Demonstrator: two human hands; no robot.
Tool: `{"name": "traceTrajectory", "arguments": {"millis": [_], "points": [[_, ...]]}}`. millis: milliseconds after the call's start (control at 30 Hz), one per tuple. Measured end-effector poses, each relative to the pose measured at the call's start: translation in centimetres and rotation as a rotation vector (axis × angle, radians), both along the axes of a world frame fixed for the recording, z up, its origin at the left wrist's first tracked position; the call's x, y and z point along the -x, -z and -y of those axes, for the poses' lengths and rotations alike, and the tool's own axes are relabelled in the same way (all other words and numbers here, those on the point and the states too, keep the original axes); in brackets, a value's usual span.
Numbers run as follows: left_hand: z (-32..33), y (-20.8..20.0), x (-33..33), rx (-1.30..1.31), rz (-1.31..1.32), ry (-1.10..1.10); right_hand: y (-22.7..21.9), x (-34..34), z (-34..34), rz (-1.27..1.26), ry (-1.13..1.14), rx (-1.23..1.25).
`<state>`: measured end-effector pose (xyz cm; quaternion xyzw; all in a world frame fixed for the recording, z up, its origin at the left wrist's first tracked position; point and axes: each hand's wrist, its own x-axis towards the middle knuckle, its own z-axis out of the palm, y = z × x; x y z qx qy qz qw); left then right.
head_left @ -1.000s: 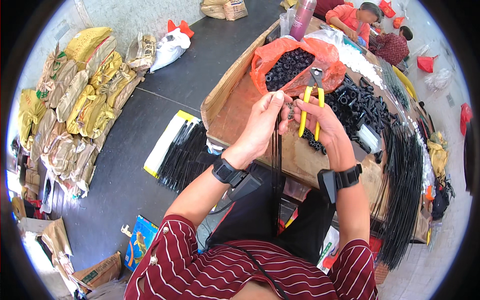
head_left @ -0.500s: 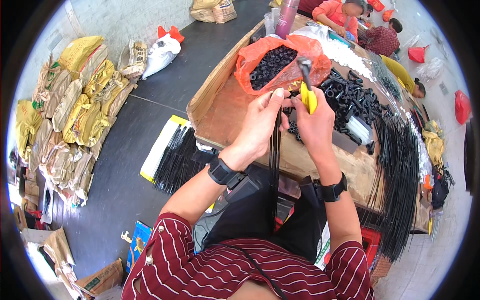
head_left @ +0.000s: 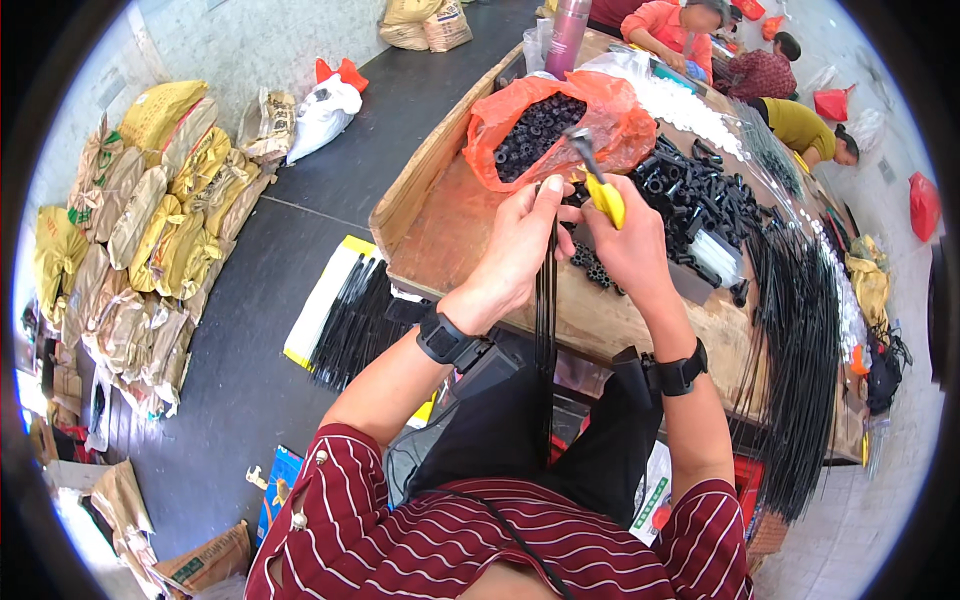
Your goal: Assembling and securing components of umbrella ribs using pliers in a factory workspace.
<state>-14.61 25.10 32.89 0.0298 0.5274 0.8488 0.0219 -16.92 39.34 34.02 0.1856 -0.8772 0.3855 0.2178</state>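
Observation:
My left hand is closed around the upper ends of a bundle of thin black rods, which hangs down toward my lap. My right hand grips a yellow-handled tool with a dark shaft and a small hammer-like metal head pointing up and left. Both hands' fingertips meet closely above the bench's near edge; what small piece lies between them is hidden. Just beyond them an orange plastic bag stands open, full of small black ring-shaped parts.
The wooden bench carries a heap of black tubular parts and white pieces. Long black rods drape over its right side. More rods lie at left. Sacks are stacked by the wall. Co-workers sit at the far end.
The tool's head has swung left and slightly down as my right hand turned. My left hand stays at the rod ends. A person in yellow at far right has shifted.

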Motion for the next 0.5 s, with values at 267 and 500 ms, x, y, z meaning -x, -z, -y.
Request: {"name": "traceTrajectory", "arguments": {"millis": [267, 500], "points": [[0.1, -0.5, -0.5, -0.065, -0.123, 0.163, 0.1, 0.2, -1.8, 0.685, -0.420, 0.867], [-0.1, -0.8, -0.7, -0.130, -0.141, 0.261, -0.1, 0.0, -2.0, 0.642, -0.534, 0.902]]}}
